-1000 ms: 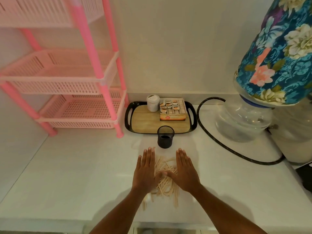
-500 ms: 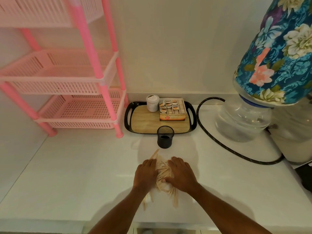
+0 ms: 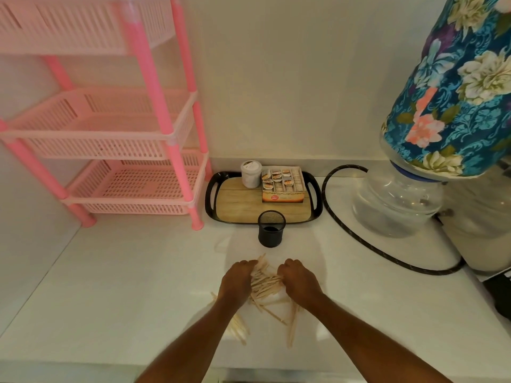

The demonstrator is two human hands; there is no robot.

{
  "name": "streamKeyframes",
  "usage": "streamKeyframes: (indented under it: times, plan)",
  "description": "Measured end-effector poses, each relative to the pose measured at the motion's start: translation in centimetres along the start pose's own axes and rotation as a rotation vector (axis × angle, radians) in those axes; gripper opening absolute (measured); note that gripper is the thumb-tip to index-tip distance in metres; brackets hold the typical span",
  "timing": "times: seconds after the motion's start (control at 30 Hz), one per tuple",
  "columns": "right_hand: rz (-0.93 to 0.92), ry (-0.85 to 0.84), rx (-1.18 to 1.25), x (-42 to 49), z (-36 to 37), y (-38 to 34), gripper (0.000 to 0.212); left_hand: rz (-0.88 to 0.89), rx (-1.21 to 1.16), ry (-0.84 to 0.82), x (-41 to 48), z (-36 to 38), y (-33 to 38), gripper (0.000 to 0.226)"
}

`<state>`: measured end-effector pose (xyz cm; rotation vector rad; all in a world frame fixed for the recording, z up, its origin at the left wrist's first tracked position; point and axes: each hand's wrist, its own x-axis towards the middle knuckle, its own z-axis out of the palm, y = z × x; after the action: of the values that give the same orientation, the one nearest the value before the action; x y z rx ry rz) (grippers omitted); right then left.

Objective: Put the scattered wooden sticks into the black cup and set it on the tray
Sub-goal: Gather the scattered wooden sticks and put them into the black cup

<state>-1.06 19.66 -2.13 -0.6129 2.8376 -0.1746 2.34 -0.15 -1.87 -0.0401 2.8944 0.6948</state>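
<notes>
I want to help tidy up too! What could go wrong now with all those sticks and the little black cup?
Both hands, left hand and right hand, squeeze only part of the wooden sticks; loose ones lie near the wrists and might get left behind. The black cup is narrow and stands free on the counter, so a big bundle could knock it over. The tray is partly full already.

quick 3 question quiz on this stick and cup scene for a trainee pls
1. True or false: the black cup stands on the tray.
2. Which lies between the left hand and right hand? A) a white jar B) wooden sticks C) a hose
3. Fill in: loose sticks lie on the ____ near both forearms.

Key: 1 false, it stands on the counter before the tray; 2 B; 3 counter.
</notes>
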Motion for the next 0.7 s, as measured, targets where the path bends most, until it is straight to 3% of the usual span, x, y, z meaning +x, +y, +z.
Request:
streamKeyframes:
  times: [0.37, 0.53, 0.7]
  plan:
    - [-0.032, -0.046, -0.117, 0.3, -2.3, 0.9, 0.027, -0.058, -0.142, 0.113, 0.1, -1.5, 0.1, 0.056]
    - [0.017, 0.041, 0.013, 0.5, -3.4, 1.7, 0.026, -0.14, -0.287, 0.274, 1.0, -2.4, 0.5, 0.039]
    - [0.146, 0.126, 0.272, 1.0, -4.7, 1.8, 0.026, -0.325, -0.642, 0.362, 1.9, -3.1, 1.6, 0.022]
